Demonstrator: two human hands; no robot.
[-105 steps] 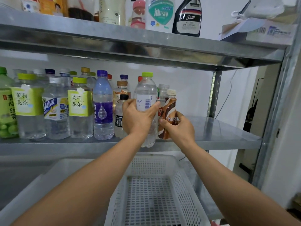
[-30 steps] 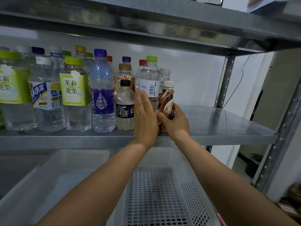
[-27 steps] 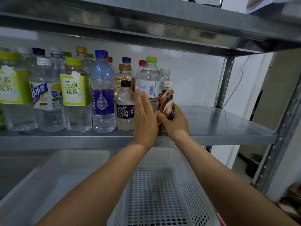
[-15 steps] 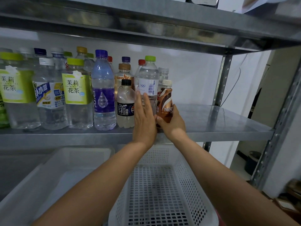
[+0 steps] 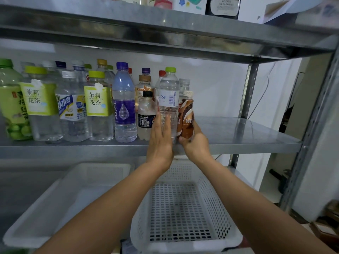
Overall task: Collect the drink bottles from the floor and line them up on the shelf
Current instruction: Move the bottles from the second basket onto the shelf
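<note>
Order was our aim: left grip (image 5: 160, 143), fingers (image 5: 165, 125) straight, steadied the water bottle (image 5: 169, 96) on the shelf (image 5: 238, 132), while right grip (image 5: 197, 142) clamped the coffee bottle (image 5: 186, 114) close beside it.

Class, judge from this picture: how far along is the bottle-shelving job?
Done: a row of plastic drink bottles stands along the metal shelf, and the white perforated basket below shows no bottles. In hand: the left hand presses flat on the clear green-capped water bottle; the right hand grips the brown coffee bottle. Left: release both; no floor bottles show.
</note>
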